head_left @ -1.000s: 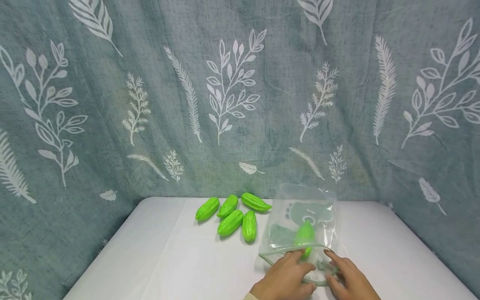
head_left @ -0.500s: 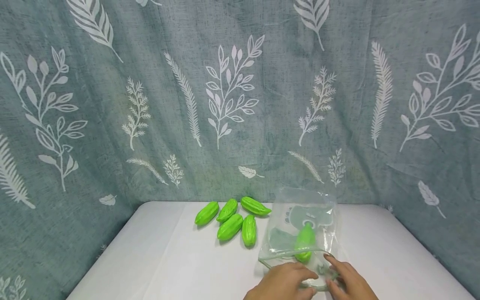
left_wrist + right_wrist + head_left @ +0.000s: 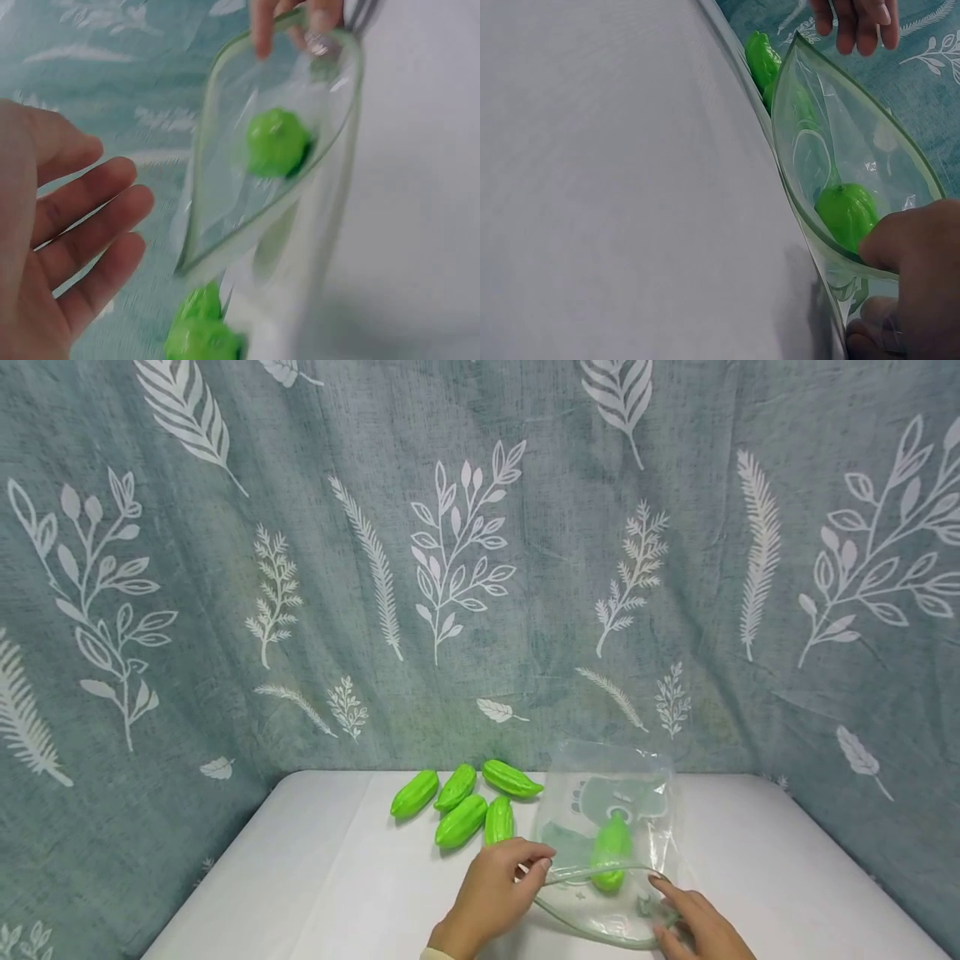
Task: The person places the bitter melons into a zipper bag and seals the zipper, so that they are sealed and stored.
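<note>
A clear zip bag [image 3: 566, 843] with a green rim and a cartoon print lies on the right of the table, its mouth spread toward me. Inside it is one green ridged vegetable [image 3: 612, 853], bitter-gourd-like in shape. My right hand [image 3: 703, 925] pinches the right side of the bag's mouth, thumb at the rim in the right wrist view. Just left of the mouth is my left hand [image 3: 491, 887], fingers loosely bent around nothing. The left wrist view shows this hand [image 3: 79, 232] apart from the bag's rim.
Several more green ridged vegetables [image 3: 461, 821] lie grouped left of the bag, one partly behind my left hand. The white table [image 3: 315, 877] ends at a grey-green leaf-patterned curtain [image 3: 450, 693] at the back and sides.
My left hand has come off the bag's mouth and moved left, toward the loose vegetables. The mouth stands wider now. My right hand stays on the rim.
</note>
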A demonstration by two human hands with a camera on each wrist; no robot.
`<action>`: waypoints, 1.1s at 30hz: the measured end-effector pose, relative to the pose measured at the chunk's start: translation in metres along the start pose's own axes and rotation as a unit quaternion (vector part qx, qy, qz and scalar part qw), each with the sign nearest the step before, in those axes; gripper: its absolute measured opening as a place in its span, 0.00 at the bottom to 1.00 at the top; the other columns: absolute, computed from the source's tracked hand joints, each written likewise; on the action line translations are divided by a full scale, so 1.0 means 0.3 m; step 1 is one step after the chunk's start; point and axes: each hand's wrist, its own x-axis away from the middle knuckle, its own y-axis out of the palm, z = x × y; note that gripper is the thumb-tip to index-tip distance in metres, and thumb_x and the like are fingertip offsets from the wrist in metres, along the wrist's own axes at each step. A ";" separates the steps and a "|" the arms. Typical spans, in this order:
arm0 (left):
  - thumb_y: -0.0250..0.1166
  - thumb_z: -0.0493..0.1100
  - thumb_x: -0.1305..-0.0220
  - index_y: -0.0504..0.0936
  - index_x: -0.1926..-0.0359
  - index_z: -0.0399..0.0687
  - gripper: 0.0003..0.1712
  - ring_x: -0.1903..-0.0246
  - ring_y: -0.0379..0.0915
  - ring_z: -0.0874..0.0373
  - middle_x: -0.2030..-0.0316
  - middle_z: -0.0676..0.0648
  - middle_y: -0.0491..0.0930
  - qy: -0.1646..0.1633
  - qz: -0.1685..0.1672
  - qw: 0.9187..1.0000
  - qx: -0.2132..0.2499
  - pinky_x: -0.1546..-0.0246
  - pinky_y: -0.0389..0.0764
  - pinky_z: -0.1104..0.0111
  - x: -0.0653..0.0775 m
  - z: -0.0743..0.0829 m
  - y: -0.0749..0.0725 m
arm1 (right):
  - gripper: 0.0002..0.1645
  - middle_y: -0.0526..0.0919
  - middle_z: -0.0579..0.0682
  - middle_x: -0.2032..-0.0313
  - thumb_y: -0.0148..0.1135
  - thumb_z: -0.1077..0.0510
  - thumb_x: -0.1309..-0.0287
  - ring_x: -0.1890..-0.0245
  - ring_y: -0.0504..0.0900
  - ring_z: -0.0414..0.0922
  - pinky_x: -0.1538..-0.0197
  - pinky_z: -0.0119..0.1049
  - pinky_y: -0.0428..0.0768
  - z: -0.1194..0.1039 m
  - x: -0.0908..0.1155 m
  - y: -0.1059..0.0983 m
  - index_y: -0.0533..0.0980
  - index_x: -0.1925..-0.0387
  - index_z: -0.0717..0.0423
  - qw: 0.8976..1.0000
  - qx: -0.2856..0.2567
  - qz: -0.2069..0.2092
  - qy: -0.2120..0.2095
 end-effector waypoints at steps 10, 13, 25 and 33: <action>0.63 0.40 0.31 0.89 0.55 0.49 0.09 0.65 0.80 0.66 0.62 0.56 0.86 -0.165 0.074 0.983 -0.022 0.65 0.82 0.70 0.005 -0.119 -0.096 | 0.34 0.77 0.42 0.60 0.76 0.58 0.50 0.65 0.76 0.28 0.67 0.32 0.82 0.013 0.003 0.014 0.76 0.40 0.56 0.998 0.006 0.048 -0.028; 0.63 0.38 0.31 0.89 0.57 0.49 0.08 0.64 0.80 0.65 0.61 0.55 0.86 -0.193 0.104 0.975 -0.038 0.64 0.82 0.70 0.014 -0.150 -0.125 | 0.35 0.77 0.42 0.61 0.77 0.58 0.51 0.65 0.77 0.29 0.67 0.32 0.82 0.016 0.002 0.017 0.76 0.40 0.56 0.998 0.004 0.055 -0.037; 0.65 0.34 0.36 0.89 0.59 0.45 0.08 0.53 0.80 0.54 0.59 0.50 0.85 -0.240 0.195 0.949 -0.067 0.54 0.81 0.59 0.060 -0.235 -0.190 | 0.35 0.78 0.43 0.60 0.76 0.59 0.50 0.66 0.78 0.30 0.68 0.33 0.82 0.017 0.011 0.021 0.76 0.39 0.56 0.998 -0.002 0.051 -0.041; 0.65 0.35 0.37 0.87 0.55 0.43 0.11 0.43 0.75 0.43 0.51 0.44 0.81 -0.288 0.185 0.937 -0.072 0.42 0.73 0.46 0.059 -0.255 -0.194 | 0.35 0.78 0.43 0.59 0.75 0.57 0.48 0.65 0.78 0.31 0.65 0.34 0.82 0.005 0.009 0.011 0.76 0.38 0.54 0.999 -0.005 0.034 -0.016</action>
